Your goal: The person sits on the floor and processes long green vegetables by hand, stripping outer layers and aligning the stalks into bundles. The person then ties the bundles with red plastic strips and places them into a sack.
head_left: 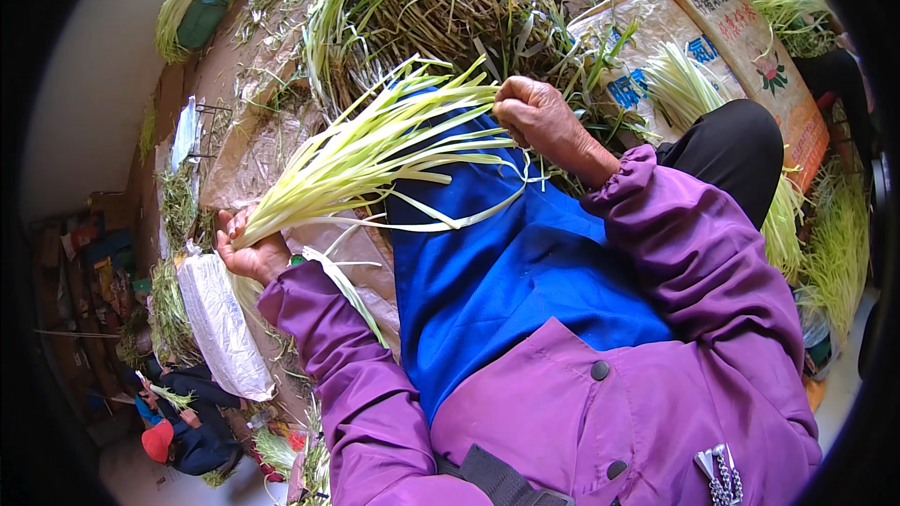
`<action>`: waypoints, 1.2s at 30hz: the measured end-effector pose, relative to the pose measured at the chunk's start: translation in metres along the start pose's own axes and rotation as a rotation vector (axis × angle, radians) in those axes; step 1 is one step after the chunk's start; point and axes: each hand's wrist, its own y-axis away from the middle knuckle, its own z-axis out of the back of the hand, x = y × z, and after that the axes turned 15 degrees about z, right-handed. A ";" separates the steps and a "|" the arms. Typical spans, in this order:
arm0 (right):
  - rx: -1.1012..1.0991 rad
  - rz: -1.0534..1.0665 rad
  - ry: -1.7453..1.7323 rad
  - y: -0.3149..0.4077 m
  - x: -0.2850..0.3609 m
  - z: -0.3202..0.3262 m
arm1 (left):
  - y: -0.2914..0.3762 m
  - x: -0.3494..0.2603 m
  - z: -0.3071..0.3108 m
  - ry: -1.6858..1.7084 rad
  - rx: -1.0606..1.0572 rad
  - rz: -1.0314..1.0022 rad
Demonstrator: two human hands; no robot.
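Observation:
My left hand (254, 247) grips the pale base of a bunch of yellow-green leaves (380, 147), which look like blanched garlic chives. The bunch fans out over the blue apron (485, 239) on my lap. At its far end, my right hand (541, 123) is closed around some leaf tips. A few loose leaves curve down below the bunch. Several pale leaves (344, 295) hang by my left wrist. Beyond the apron lies a large heap of untrimmed stalks (450, 14), brown and green.
Printed woven sacks (731, 35) lie at the right, with a pale leaf bundle (682, 84) on one. More leaves (837, 246) stand at far right. A white wrapped bundle (225, 323) is left of my arm. Lower left, a person in a red cap (158, 439) holds leaves.

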 end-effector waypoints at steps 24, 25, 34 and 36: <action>0.437 -0.280 -0.082 0.020 -0.006 -0.001 | 0.008 -0.009 0.009 0.012 -0.035 0.014; 0.436 -0.301 -0.114 0.021 -0.006 0.000 | 0.009 -0.008 0.007 0.018 -0.032 0.021; 0.410 -0.291 -0.149 0.022 -0.009 0.001 | 0.009 -0.007 0.007 -0.017 -0.029 0.007; 0.428 -0.221 -0.086 0.022 -0.006 0.001 | 0.010 -0.007 0.007 -0.016 -0.023 0.012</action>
